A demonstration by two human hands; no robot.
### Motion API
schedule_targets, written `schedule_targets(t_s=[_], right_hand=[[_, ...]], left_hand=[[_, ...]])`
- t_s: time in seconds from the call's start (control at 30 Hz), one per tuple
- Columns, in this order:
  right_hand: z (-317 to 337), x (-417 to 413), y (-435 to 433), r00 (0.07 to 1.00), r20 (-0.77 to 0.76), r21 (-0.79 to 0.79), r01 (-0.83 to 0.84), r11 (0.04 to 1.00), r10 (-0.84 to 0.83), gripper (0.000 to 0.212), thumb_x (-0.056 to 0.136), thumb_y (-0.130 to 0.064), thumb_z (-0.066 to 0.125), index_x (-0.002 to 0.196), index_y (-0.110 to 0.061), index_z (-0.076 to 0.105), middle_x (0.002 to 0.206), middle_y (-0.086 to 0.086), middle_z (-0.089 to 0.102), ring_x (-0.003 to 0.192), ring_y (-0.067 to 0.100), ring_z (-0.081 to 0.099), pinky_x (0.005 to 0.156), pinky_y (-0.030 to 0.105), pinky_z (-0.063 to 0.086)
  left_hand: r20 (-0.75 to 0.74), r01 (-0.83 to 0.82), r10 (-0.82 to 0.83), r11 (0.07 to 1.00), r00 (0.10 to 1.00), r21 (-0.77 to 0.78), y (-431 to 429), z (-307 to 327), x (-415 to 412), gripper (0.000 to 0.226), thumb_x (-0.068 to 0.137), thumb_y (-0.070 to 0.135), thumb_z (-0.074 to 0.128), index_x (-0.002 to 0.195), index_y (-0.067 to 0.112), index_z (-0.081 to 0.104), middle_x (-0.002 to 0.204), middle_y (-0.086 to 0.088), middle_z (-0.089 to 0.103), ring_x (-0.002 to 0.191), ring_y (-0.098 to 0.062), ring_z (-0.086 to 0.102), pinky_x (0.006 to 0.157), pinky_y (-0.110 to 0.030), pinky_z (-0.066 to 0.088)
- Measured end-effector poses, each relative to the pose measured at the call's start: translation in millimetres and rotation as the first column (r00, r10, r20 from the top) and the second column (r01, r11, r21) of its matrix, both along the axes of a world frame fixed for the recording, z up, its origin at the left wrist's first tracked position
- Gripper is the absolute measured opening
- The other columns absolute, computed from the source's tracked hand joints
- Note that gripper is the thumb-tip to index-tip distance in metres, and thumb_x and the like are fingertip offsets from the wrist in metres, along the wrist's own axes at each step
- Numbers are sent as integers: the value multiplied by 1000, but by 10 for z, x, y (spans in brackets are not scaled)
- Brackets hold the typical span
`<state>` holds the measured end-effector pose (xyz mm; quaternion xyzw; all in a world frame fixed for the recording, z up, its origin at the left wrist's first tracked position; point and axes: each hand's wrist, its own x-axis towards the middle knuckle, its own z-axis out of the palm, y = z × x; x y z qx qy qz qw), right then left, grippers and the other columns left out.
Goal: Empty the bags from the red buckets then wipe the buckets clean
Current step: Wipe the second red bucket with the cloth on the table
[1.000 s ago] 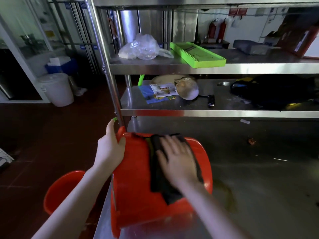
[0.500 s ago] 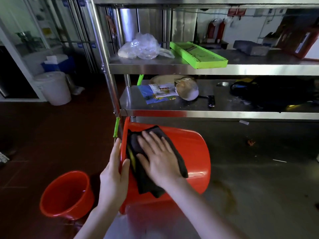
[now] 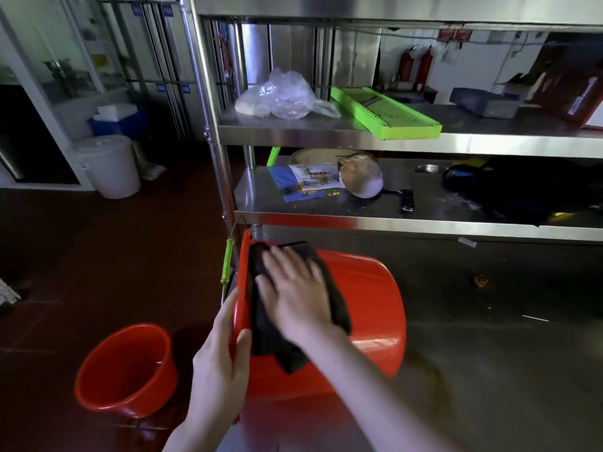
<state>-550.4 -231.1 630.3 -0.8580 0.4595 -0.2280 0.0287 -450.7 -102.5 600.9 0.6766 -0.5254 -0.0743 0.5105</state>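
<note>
Stainless steel fills the scene: a worktop (image 3: 489, 353) in front, with a two-tier shelf (image 3: 359, 138) standing at its back edge. On the worktop's left end a red bucket (image 3: 365, 308) lies on its side, rim toward the left edge and its green-gripped wire handle (image 3: 227, 261) hanging off beside the shelf post. The left hand (image 3: 222, 360) grips the rim, thumb on the outer wall and fingers curled over the lip. The right hand (image 3: 293, 295), blurred, lies flat with fingers spread on a dark cloth (image 3: 270, 340) pressed against the bucket's upturned side near the rim. A second red bucket (image 3: 125, 370) stands upright on the dark red floor (image 3: 98, 256), left of the worktop and well apart from the first. A crumpled clear plastic bag (image 3: 277, 97) rests on the upper shelf beside a green tray (image 3: 385, 114).
</note>
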Motion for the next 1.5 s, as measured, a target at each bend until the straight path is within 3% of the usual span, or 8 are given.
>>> schedule_targets(t_s=[0.13,0.4,0.53,0.7,1.0,1.13,1.3,1.5], right_hand=[[-57,104,301,1000,-17,-89,-28,996,26,54,101,-46,28,147,-21,41,153,-2,41,145,20,30,118,47,24],[-390,-263,582,990,22,-172,-132,976,138,54,101,-52,30,150,-28,34,159,-2,30,149,19,19,120,44,15],[-368,-717,87,988,71,-70,141,988,-136,52,98,-49,37,143,-25,48,152,3,42,143,24,35,117,45,25],[-295,-1255,-523,889,19,345,423,838,-457,52,102,-48,28,150,-29,34,159,-2,28,148,21,19,119,44,18],[-134,39,354,993,1,-27,-115,993,116,55,99,-50,27,148,-28,37,156,-2,35,146,24,26,117,46,21],[-228,-597,-36,996,2,-9,94,996,-94,52,100,-50,30,143,-27,47,152,-1,42,143,21,35,117,42,25],[-140,-1194,-641,909,3,442,374,815,-418,51,102,-49,27,147,-27,39,157,-2,32,146,21,24,118,42,21],[-21,-128,22,992,-46,57,121,991,-119,51,99,-51,26,141,-30,47,150,-6,44,139,21,37,114,43,26]], left_hand=[[-11,-18,20,993,1000,118,-34,258,216,70,91,48,47,146,61,6,123,14,57,83,22,59,62,-6,49],[24,-27,19,896,1000,444,-880,899,249,65,99,33,47,153,40,10,101,-11,66,70,-17,63,61,-29,52],[-35,32,-21,933,999,358,-584,781,266,68,101,22,47,153,41,9,79,-2,67,52,-13,66,42,-21,50],[59,45,-56,985,997,165,-153,422,37,75,100,17,48,152,48,3,87,7,63,62,-14,64,55,-31,56],[54,32,-39,992,998,119,-130,330,152,75,100,16,48,147,57,7,95,24,57,78,5,64,62,-8,48],[88,42,-49,996,995,78,50,240,96,74,99,23,48,147,58,4,108,31,53,76,1,66,63,-18,55],[67,62,-63,998,996,15,235,63,72,74,96,23,49,152,49,9,99,21,55,65,-8,64,58,-27,55],[138,47,-50,999,989,26,317,-53,229,74,93,20,50,152,48,14,114,11,57,78,14,60,72,-1,45]])
